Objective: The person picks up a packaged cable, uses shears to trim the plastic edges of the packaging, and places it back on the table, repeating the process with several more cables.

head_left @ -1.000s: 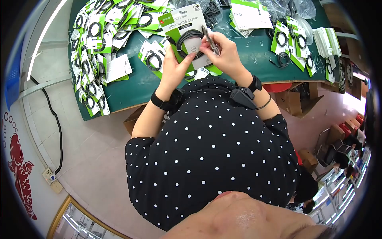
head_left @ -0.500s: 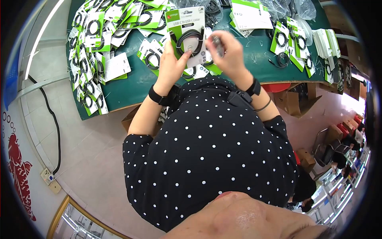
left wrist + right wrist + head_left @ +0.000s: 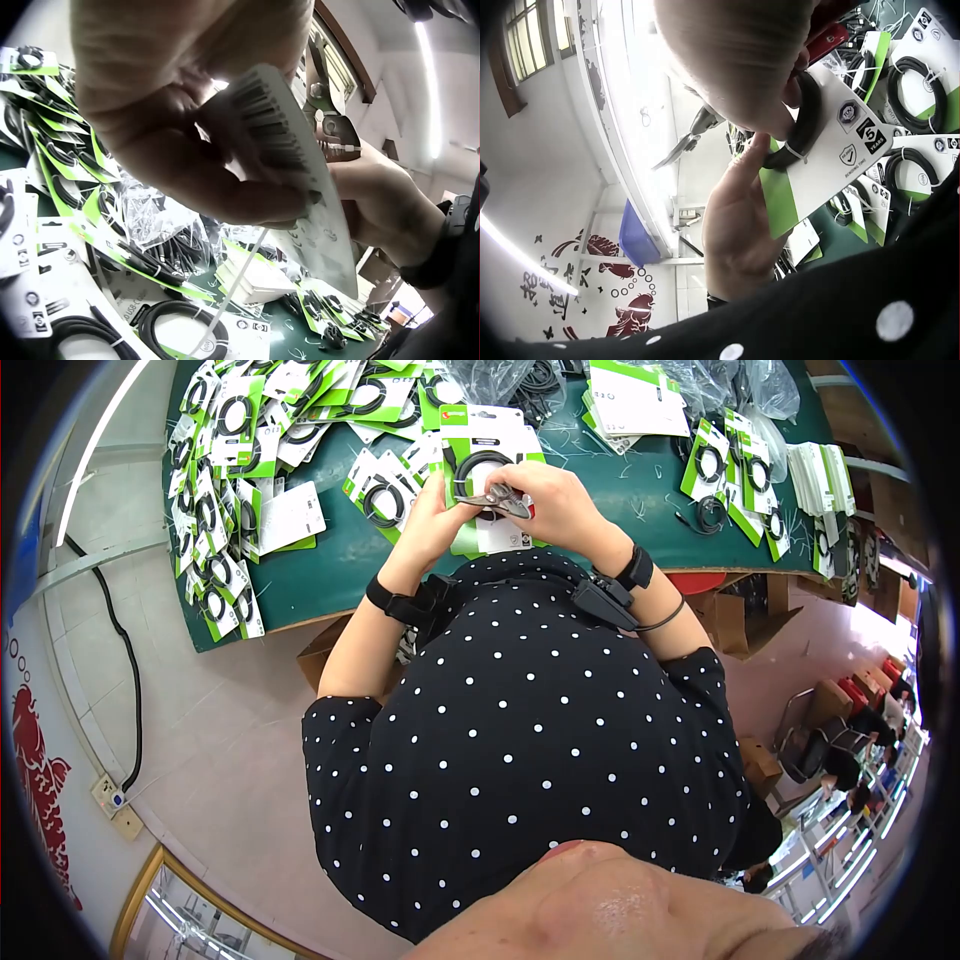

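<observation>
My left hand (image 3: 432, 528) grips the lower left of a green and white retail card (image 3: 478, 425), thumb on its front. On the card is a coiled black cable (image 3: 810, 112), bound by a thin white tie. My right hand (image 3: 562, 508) is up against the coil, its fingertips at the cable in the right wrist view. A pair of metal cutting pliers (image 3: 330, 124) is held in that same hand, its tip (image 3: 682, 146) directed away from the card in the right wrist view. The left wrist view shows the card's edge and back (image 3: 326, 225).
Many carded cables (image 3: 235, 420) heap over the left of the green table (image 3: 330, 585). A stack of white cards (image 3: 635, 405) lies behind, beside clear plastic bags (image 3: 770, 390). More carded cables (image 3: 708, 460) and upright stacked cards (image 3: 820, 480) are at the right.
The card has come down a little toward the body. My right hand swung away from it with the pliers and has returned to the coil, with the pliers now across the card's front.
</observation>
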The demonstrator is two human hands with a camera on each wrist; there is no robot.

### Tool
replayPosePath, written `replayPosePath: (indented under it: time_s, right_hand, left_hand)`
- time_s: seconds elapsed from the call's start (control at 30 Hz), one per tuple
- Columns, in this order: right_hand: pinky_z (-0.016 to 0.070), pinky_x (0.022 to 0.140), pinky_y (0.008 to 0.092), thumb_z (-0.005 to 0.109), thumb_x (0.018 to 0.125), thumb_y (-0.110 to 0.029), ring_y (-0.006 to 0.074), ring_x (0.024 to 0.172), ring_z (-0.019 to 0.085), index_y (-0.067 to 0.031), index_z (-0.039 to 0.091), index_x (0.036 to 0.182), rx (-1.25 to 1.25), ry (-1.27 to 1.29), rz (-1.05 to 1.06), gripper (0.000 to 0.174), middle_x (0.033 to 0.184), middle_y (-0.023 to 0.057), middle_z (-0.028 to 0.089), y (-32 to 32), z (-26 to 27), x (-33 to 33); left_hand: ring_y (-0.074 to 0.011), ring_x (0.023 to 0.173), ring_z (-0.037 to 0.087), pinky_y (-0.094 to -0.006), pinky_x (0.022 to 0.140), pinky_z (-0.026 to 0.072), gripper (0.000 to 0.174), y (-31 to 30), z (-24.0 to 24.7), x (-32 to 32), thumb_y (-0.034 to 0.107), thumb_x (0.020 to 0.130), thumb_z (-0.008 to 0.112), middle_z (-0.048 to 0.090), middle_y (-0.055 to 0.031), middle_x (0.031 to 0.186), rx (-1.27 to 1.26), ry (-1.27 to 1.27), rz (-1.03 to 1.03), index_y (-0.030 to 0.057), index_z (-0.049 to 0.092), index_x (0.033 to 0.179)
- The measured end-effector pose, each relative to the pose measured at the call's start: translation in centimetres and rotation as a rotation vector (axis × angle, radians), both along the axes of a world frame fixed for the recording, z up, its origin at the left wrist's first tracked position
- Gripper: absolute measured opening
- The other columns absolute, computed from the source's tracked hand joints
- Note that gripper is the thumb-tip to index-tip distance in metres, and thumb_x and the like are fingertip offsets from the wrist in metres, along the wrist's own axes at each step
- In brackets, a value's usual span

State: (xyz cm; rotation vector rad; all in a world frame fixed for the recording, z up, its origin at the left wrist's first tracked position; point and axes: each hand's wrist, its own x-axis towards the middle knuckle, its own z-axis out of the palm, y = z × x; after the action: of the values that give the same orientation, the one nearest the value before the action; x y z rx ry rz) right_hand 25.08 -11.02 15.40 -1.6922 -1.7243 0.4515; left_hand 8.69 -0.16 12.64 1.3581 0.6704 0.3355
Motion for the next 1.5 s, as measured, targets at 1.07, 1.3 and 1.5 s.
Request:
replayPosePath:
  time_s: [1.07,1.3,1.5]
  right_hand:
    - [0.0429,0.057,0.019,0.072,0.079,-0.011,0.0047,0.068,0.054,-0.0042,0.058,0.105,-0.196,0.709,-0.317,0.03,0.082,0.0002,0.06,-2.3,0.3,3.5]
    - [0.0435,0.055,0.0198,0.073,0.078,-0.01,0.0043,0.069,0.055,-0.003,0.058,0.101,-0.125,1.112,-0.388,0.028,0.082,0.0011,0.059,-1.2,-0.8,-0.1]
    - [0.0469,0.059,0.026,0.072,0.075,-0.007,0.013,0.07,0.059,-0.0036,0.058,0.099,0.042,0.621,-0.411,0.028,0.08,0.0045,0.06,0.1,-0.7,-1.6]
  left_hand:
    - [-0.016,0.106,0.055,-0.0311,0.092,0.0443,0.043,-0.3,1.5,0.2,0.006,0.087,0.058,0.056,-0.0104,0.119,-0.316,-0.207,0.071,-0.0023,0.042,0.126]
    - [-0.0172,0.107,0.054,-0.0323,0.092,0.0442,0.047,-0.8,1.9,0.1,0.011,0.087,0.064,0.055,-0.0117,0.12,-0.21,-0.081,0.258,-0.0024,0.043,0.126]
    - [-0.0193,0.098,0.059,-0.0275,0.084,0.0478,0.034,-1.8,3.0,0.1,0.016,0.087,0.066,0.059,-0.0108,0.112,1.01,-0.037,0.208,-0.0037,0.055,0.112]
